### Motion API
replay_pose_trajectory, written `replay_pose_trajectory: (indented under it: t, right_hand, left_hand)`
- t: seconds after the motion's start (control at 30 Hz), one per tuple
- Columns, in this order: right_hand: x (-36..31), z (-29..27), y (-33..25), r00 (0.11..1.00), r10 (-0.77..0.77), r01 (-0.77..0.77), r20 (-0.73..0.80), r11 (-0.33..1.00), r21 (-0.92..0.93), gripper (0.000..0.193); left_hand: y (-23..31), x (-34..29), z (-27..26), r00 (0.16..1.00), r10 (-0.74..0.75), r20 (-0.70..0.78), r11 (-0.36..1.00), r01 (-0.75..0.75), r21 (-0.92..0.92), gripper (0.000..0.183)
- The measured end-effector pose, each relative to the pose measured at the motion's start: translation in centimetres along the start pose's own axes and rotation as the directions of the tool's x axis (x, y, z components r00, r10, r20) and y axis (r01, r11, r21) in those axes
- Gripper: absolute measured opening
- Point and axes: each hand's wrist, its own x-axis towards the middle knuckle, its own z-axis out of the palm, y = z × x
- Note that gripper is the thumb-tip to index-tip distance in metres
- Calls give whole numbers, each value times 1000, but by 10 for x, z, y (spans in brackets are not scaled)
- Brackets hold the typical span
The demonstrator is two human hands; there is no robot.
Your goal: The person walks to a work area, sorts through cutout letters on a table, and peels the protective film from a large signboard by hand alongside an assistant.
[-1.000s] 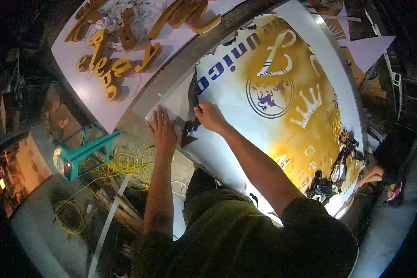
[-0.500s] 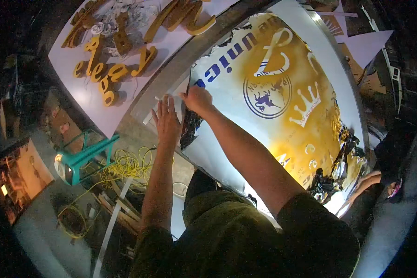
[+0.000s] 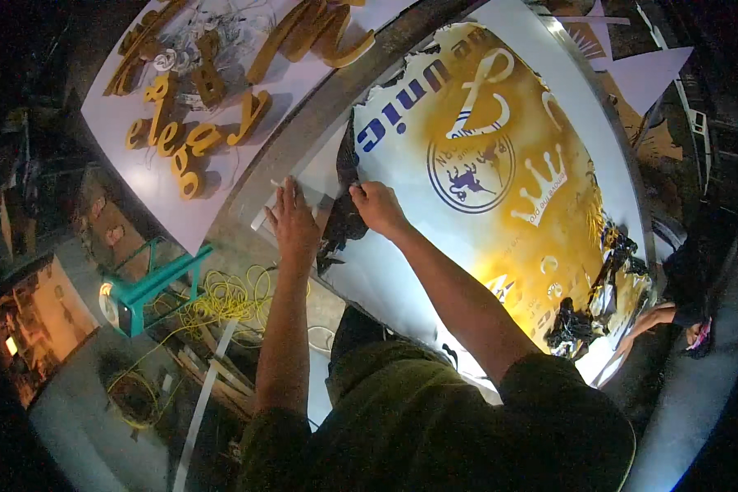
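Note:
A large printed sheet, white with dark blue lettering, a round emblem and yellow spray, covers the table before me, its edges torn and blackened. My right hand is closed on its left edge, where a strip of black underside is folded up. My left hand lies flat with fingers stretched, on a pale, smooth strip at the table's left side. Whether that strip is glass or plastic I cannot tell.
Gold three-dimensional letters stand on a white board at the upper left. A green stand with a lamp and tangled yellow cable are at left. Another person's arm reaches the table's right corner. Wood strips lie lower left.
My right hand has moved right and closer to me, with the sheet's edge in it, and more black underside shows. My left hand has slid slightly toward me.

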Motion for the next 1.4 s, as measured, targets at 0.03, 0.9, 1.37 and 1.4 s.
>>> replay_pose_trajectory:
  t: [0.03,0.9,1.37,1.4]
  right_hand:
    - [3,-3,3,1000,5,-5,-3,1000,-3,37]
    - [184,-69,34,741,-657,663,138,686,-300,8]
    - [187,-89,48,583,-780,812,228,551,-190,20]
    - [193,-93,50,637,-715,768,287,621,-156,21]
  left_hand:
    - [2,4,-2,1000,5,3,1000,-5,-4,58]
    - [67,86,13,989,-52,-137,907,-10,-421,5]
    - [75,81,2,966,260,4,936,-251,-245,11]
    - [74,82,-1,965,262,7,936,-253,-247,11]
